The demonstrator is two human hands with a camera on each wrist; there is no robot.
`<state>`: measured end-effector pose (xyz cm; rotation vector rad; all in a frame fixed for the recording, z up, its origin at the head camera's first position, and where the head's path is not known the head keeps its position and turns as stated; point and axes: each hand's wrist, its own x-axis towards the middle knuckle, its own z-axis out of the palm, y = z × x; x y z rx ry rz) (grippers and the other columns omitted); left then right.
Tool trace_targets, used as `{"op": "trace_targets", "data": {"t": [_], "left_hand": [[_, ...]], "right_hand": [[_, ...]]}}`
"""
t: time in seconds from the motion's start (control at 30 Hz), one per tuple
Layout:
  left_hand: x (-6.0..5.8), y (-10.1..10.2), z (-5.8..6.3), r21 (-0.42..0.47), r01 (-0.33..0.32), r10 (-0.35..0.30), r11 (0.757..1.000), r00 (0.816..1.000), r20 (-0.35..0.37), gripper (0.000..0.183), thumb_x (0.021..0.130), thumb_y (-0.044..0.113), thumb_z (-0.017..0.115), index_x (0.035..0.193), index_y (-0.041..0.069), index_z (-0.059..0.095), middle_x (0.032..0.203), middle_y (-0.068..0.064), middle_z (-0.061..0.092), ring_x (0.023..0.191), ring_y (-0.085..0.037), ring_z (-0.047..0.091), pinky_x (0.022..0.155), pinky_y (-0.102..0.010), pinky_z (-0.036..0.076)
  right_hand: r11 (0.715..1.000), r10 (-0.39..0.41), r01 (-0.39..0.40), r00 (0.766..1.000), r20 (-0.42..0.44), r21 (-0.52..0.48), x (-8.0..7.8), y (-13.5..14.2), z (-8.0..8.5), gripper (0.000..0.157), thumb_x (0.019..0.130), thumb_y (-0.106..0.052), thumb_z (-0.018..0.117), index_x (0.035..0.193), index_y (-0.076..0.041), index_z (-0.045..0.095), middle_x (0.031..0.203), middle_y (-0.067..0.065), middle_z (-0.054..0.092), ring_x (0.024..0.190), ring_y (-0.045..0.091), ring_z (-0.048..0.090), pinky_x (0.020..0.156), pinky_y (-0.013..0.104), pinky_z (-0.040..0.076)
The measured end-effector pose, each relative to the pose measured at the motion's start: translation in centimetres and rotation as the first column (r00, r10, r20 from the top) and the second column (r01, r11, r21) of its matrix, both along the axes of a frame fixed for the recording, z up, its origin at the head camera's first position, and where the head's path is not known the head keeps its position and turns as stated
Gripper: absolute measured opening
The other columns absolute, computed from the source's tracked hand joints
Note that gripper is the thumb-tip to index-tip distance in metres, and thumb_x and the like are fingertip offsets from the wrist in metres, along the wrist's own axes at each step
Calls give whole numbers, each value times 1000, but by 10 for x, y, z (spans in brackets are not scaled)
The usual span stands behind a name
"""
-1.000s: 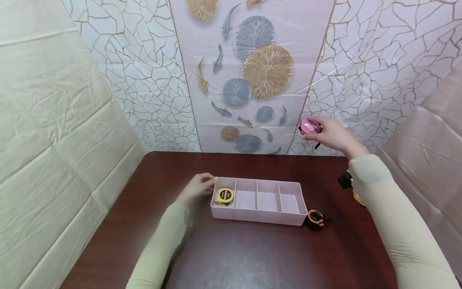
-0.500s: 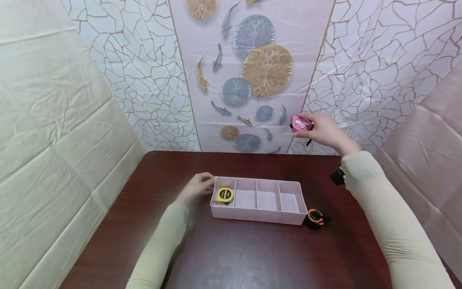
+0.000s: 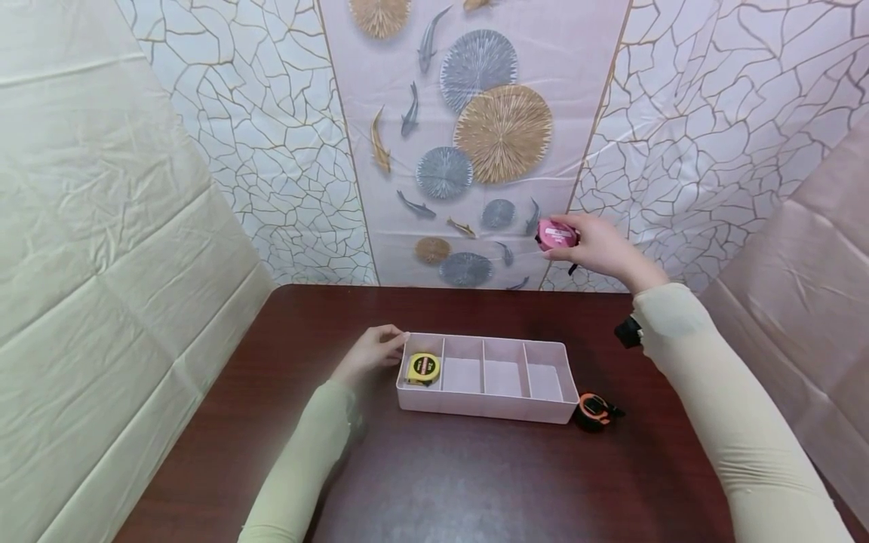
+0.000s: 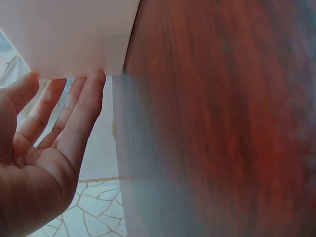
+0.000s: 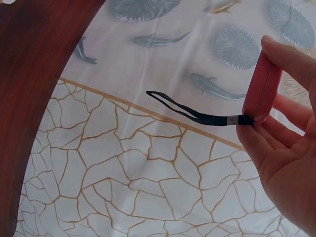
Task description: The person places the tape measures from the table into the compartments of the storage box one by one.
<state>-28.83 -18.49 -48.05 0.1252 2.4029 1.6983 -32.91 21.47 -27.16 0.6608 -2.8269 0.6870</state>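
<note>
Above the back of the table, my right hand pinches a pink tape measure between thumb and fingers. From its case a black wrist strap hangs free in the right wrist view. My left hand rests its fingertips on the left end of a pale pink divided box; its fingers look fairly straight in the left wrist view. A yellow tape measure lies in the box's leftmost compartment. The other compartments hold nothing visible. Just off the box's right front corner sits a black and orange tape measure.
The box stands on a dark reddish-brown table. A patterned cloth backdrop rises behind the table's back edge, with pale fabric walls on both sides. A small black device is strapped at my right wrist.
My right hand has moved left with the pink tape measure. A yellow item at the far right is now hidden behind my right forearm. The left hand and box stay put.
</note>
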Motion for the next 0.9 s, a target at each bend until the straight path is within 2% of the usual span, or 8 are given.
{"op": "trace_targets", "data": {"t": [0.47,0.67,0.9], "left_hand": [[-2,1,-3,4,-6,6,1000,1000,6,27,101,27,64,110,1,67,108,-17,68,87,-25,70,83,-39,61],[-3,1,-7,-7,-2,2,1000,1000,-1,28,101,27,64,110,0,66,108,-17,68,88,-26,71,82,-39,61],[-1,2,-1,-25,-7,7,1000,1000,2,26,101,26,64,110,1,67,109,-16,68,88,-25,70,81,-39,62]], "right_hand": [[999,33,-32,999,-21,23,2,-10,10,71,86,-24,81,143,6,50,135,30,56,115,40,54,94,54,44],[998,48,-47,999,-25,43,-1,-16,7,71,85,-23,82,143,5,50,130,28,59,108,38,55,90,51,45],[995,60,-57,997,-45,82,-5,-26,7,71,84,-24,83,142,4,52,128,27,60,107,37,57,89,51,46]]}}
